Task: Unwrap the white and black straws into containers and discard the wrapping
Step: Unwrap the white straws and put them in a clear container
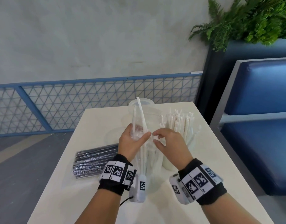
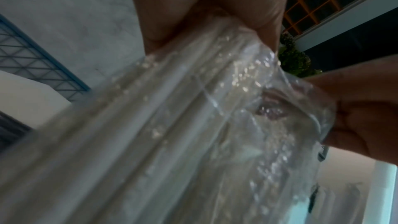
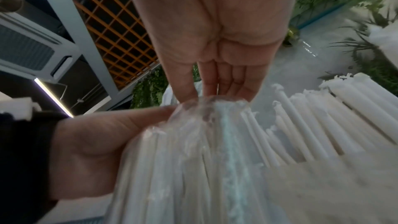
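While the white bundle stands upright over the table, the scene reads so:

White straws: a sheaf of white straws (image 1: 143, 152) in a clear plastic wrapping (image 2: 247, 108), held above a clear cup (image 1: 152, 178) whose wall they seem to enter; one bare straw (image 1: 141, 113) juts up past the grip.

Left hand: the left hand (image 1: 132, 141) curls round the gathered top of the wrapping, thumb on one side, fingers on the other, squeezing the film about the straws.

Right hand: the right hand (image 1: 167, 141) sits just beside the left, its fingertips (image 3: 206, 91) at the puckered mouth of the film. Whether they pinch it or only touch it I cannot tell.

Beside the grip: to the right of the hands, a container (image 1: 190, 143) full of unwrapped white straws; beyond the hands, more clear cups (image 1: 141, 105).

Further out: to the left of the grip, the black straws (image 1: 95, 160) lie in their pack on the table (image 1: 203, 159), unopened as far as I can see.

Step in hand: stripping the white bundle, I judge; the black pack is yet to do.

Next move: it likely calls for the right hand to take hold of the film's mouth and draw it off while the left steadies the straws so that they stay in the cup.
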The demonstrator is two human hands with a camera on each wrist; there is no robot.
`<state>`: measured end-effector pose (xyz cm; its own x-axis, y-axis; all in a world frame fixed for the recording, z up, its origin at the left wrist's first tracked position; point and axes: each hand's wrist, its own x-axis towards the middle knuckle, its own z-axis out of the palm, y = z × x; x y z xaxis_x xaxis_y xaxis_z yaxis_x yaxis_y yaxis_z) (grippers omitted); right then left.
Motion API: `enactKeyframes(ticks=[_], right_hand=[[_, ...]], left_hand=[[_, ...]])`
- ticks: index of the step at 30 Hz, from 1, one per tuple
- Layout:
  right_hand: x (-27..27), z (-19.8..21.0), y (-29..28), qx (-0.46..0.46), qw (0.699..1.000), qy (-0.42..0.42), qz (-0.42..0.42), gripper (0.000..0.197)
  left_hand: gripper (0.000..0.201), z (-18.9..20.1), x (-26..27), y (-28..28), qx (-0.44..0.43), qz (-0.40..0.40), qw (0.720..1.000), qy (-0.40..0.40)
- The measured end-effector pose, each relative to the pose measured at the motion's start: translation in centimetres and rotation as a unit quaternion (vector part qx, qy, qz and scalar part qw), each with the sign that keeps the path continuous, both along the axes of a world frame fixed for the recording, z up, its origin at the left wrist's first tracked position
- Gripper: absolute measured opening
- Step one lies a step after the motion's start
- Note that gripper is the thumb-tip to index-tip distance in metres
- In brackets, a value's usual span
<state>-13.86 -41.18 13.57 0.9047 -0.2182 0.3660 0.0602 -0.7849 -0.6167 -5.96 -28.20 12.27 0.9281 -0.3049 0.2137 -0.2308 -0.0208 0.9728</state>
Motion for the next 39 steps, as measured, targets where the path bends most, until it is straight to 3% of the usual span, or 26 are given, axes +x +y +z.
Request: enactKeyframes(ticks=[2,5,7,9,13,18,25,28,33,39], right_hand=[[0.1,-0.1,-0.1,0.023,0.999,0.031,0.01,0.036],[0.4,0.0,-0.3,0.054,0.994,0.089,0.036,0.053],[0.7,-0.1,-0.2,0.068,0.989,0.117,0.055,0.058],[0.9,-0.5,0.0,0.092,0.987,0.111,0.065,0.057],[1.4,-1.3,0.0,0.083,0.99,0.096,0.053,0.06],[2.2,-1.5,0.1,0.059,0.987,0.138,0.053,0.065],[2.4,-1.9,0.5,0.073,0.989,0.109,0.071,0.05],[2.0,-2.5,0.8,0.15,0.983,0.086,0.064,0.048],[1.1,-4.4,1.7,0.327,0.943,0.045,0.047,0.048],[1.1,-3.7,2.9,0.328,0.944,-0.037,-0.004,0.037]], left_hand=[[0.034,-0.1,-0.1,0.8,0.024,-0.043,0.999,0.002],[0.071,-1.3,0.0,1.9,0.03,-0.142,0.989,0.032],[0.092,-2.3,-0.1,2.3,0.014,-0.185,0.981,0.055],[0.1,-3.0,-0.3,2.5,0.022,-0.193,0.98,0.053],[0.081,-4.0,0.2,2.8,0.053,-0.14,0.987,0.055],[0.07,-3.9,0.2,3.1,0.031,-0.144,0.987,0.06],[0.07,-3.7,0.1,3.2,0.028,-0.15,0.987,0.058],[0.077,-3.8,-0.1,2.8,0.01,-0.154,0.985,0.071],[0.078,-4.1,-0.6,2.1,-0.012,-0.138,0.986,0.09],[0.071,-4.7,-0.3,2.4,-0.001,-0.119,0.987,0.108]])
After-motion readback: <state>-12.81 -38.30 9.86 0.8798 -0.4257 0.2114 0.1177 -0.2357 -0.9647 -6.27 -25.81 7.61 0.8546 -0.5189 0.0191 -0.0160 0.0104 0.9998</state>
